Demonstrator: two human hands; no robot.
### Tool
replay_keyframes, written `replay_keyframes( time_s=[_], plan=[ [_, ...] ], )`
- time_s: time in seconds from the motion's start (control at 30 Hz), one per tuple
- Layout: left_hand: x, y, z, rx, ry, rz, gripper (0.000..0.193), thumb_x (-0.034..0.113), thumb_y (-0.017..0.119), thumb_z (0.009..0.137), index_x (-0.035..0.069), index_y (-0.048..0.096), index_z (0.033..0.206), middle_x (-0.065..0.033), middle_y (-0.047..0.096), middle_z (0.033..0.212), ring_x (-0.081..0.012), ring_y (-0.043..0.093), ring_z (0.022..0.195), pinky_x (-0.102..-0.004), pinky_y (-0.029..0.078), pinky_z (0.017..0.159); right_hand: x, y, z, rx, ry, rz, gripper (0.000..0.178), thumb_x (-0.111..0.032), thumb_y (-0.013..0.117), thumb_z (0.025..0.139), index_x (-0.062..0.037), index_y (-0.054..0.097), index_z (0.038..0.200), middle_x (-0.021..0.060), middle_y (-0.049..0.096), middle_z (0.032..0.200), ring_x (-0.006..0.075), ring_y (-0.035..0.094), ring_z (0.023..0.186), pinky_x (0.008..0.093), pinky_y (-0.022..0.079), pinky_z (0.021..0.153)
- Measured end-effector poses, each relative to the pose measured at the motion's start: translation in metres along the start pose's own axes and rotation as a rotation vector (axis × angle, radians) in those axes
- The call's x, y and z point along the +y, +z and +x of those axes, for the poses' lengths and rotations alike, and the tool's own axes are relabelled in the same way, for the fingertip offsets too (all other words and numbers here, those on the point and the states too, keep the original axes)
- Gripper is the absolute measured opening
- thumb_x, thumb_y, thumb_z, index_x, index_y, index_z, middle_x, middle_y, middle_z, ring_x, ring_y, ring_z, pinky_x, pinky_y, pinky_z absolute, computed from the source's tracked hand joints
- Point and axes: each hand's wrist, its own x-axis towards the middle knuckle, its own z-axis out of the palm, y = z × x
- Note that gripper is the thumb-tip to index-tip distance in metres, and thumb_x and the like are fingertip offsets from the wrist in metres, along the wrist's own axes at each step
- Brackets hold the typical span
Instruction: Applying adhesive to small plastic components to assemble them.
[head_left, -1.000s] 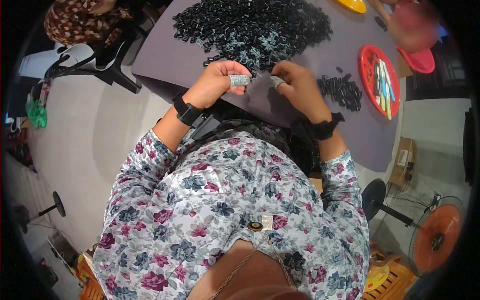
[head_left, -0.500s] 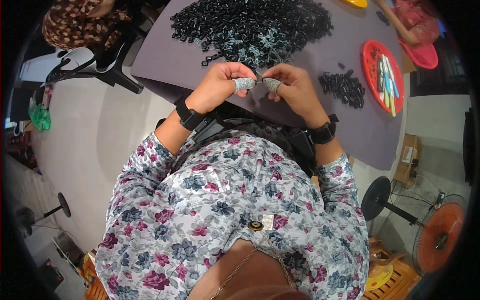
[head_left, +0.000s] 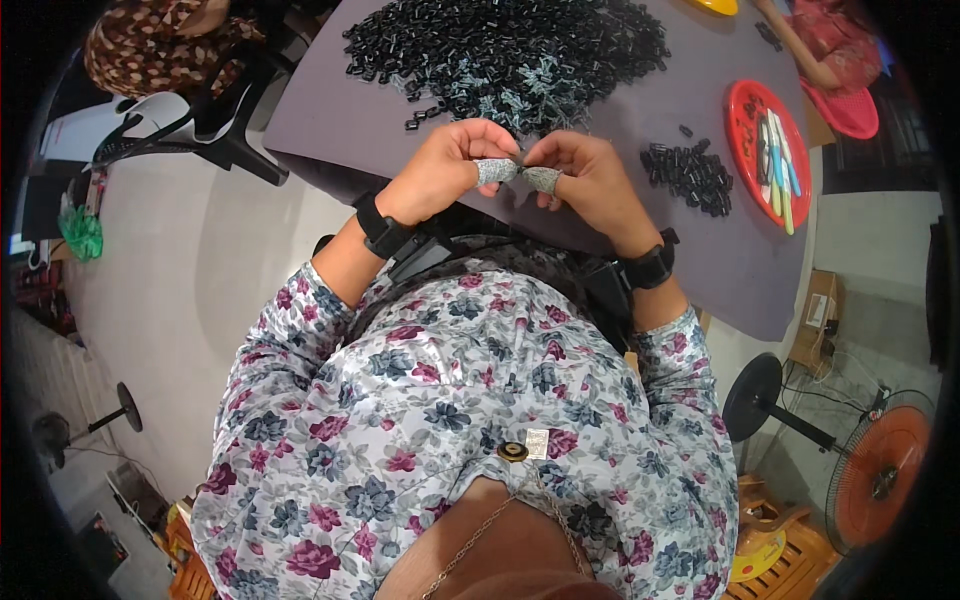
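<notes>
Just past the table's near edge, both my hands meet fingertip to fingertip. My left hand (head_left: 445,168) and my right hand (head_left: 592,182) are each closed in a pinch around a small black plastic piece (head_left: 520,165), mostly hidden by the fingers. Grey fabric covers wrap both thumbs. Beyond the fingers spreads a large heap of small black pieces (head_left: 500,50), with greyish translucent ones (head_left: 530,85) on its near side. A smaller pile of black pieces (head_left: 688,180) lies to the right of my right hand.
A red tray (head_left: 734,140) at the right holds slim tools with white, blue and green handles (head_left: 778,170) and black bits. Another person's arm (head_left: 805,55) reaches in at the far right, near a pink basket (head_left: 850,112). A black chair (head_left: 235,140) stands left of the purple-grey tabletop (head_left: 310,120).
My fingertips have drawn closer together around the small piece, the left hand shifting slightly right. The piles and tray stay as they were.
</notes>
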Motion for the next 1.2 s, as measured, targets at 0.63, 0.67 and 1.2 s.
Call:
replay_keyframes(
  time_s=[0.63, 0.67, 1.2],
  plan=[
    [0.005, -0.009, 0.001, -0.245, 0.029, -0.002, 0.031, 0.002, 0.065, 0.093, 0.003, 0.06, 0.124, 0.001, 0.069, 0.095, -0.0056, 0.062, 0.078, -0.0202, 0.05, 0.073, -0.002, 0.003, -0.006, -0.061, 0.036, 0.045, 0.014, 0.0, 0.066, 0.089, 0.0013, 0.066, 0.103, 0.0049, 0.071, 0.086, 0.0089, 0.066, 0.064, 0.0212, 0.052, 0.054],
    [0.004, -0.008, 0.001, -0.234, 0.028, -0.009, 0.031, 0.002, 0.065, 0.093, 0.003, 0.06, 0.124, 0.0012, 0.069, 0.095, -0.0057, 0.062, 0.078, -0.0203, 0.05, 0.073, -0.002, 0.004, -0.006, -0.053, 0.025, 0.041, 0.016, 0.0, 0.066, 0.089, 0.0012, 0.066, 0.105, 0.0047, 0.071, 0.087, 0.0087, 0.066, 0.064, 0.0211, 0.052, 0.054],
    [0.004, -0.002, 0.003, -0.106, -0.003, -0.033, 0.032, -0.002, 0.063, 0.091, 0.0, 0.062, 0.123, -0.0034, 0.072, 0.096, -0.0068, 0.065, 0.073, -0.021, 0.052, 0.069, -0.006, 0.021, -0.011, 0.074, -0.09, -0.334, 0.028, 0.009, 0.056, 0.084, 0.0032, 0.063, 0.11, 0.0072, 0.069, 0.087, 0.0108, 0.067, 0.078, 0.0247, 0.055, 0.065]
  ],
)
